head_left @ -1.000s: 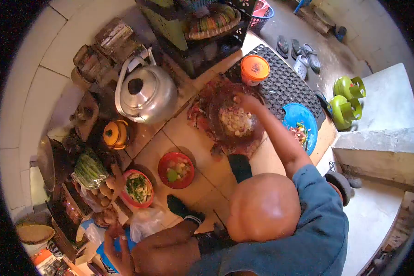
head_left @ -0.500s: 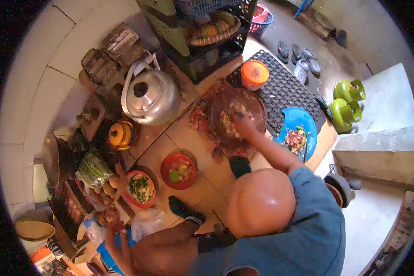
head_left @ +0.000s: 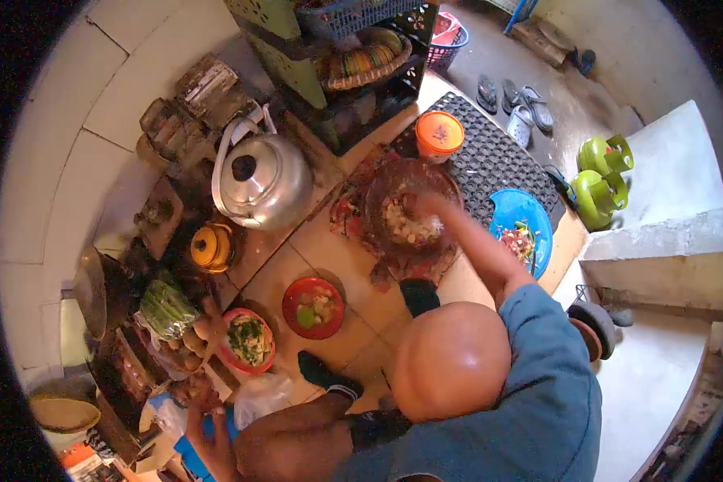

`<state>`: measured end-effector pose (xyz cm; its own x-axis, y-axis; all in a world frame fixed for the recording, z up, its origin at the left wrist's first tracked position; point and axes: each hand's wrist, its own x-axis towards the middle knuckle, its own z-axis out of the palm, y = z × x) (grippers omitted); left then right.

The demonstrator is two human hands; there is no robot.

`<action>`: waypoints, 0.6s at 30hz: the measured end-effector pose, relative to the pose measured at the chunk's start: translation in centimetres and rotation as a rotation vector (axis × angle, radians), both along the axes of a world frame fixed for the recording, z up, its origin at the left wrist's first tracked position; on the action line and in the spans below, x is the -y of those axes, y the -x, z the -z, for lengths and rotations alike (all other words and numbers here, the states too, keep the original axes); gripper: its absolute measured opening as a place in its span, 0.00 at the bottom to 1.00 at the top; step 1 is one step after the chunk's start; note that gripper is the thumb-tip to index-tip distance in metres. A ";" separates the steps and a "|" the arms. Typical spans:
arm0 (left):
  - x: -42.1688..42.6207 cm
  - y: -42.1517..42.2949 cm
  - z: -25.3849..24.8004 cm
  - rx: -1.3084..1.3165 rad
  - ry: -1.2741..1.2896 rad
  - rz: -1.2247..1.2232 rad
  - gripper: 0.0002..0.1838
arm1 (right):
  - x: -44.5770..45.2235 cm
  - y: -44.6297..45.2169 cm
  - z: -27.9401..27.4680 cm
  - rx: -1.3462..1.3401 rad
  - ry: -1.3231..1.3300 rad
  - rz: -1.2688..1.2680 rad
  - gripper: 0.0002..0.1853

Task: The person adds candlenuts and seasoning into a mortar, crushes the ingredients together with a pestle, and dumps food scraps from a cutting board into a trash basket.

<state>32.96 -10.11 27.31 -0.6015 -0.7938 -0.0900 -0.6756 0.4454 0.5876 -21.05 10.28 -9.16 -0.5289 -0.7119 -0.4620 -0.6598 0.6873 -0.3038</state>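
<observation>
My right hand (head_left: 422,205) is down in a wide round stone mortar (head_left: 455,186), pressed into pale chopped food (head_left: 410,230). Its fingers look curled, but motion blurs them, and whatever they may hold is hidden. A reddish cloth or sheet (head_left: 347,218) lies under the mortar. At the lower left, by my bent knee, my left hand (head_left: 206,422) has its fingers somewhat apart, with nothing visible in them. Near it are a clear plastic bag (head_left: 263,395) and a blue plastic item (head_left: 191,456).
A red bowl (head_left: 313,328) holds food in liquid; a red-rimmed bowl (head_left: 271,361) holds greens. Right of the mortar sits a blue plate (head_left: 545,229) with chopped ingredients, and behind it an orange-lidded tub (head_left: 439,132). A large kettle (head_left: 285,181) and yellow pot (head_left: 210,247) stand left.
My right hand has moved slightly within the mortar, exposing more of the pale food. My left hand stays at the lower left. The whole view has shifted a little.
</observation>
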 end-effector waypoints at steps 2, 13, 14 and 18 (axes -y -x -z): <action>0.4 0.3 0.2 -0.025 -0.006 -0.006 0.22 | 0.3 5.5 2.2 0.137 0.293 -0.117 0.33; -1.9 4.5 1.7 -0.137 -0.128 -0.139 0.18 | -1.2 0.1 0.2 0.065 0.120 0.164 0.27; -2.2 5.0 3.3 -0.160 -0.097 -0.019 0.19 | -2.7 2.3 1.0 0.156 0.230 0.157 0.27; -6.9 11.8 12.2 -0.323 -0.533 -0.059 0.21 | -8.2 0.1 -3.4 -0.021 0.338 0.509 0.26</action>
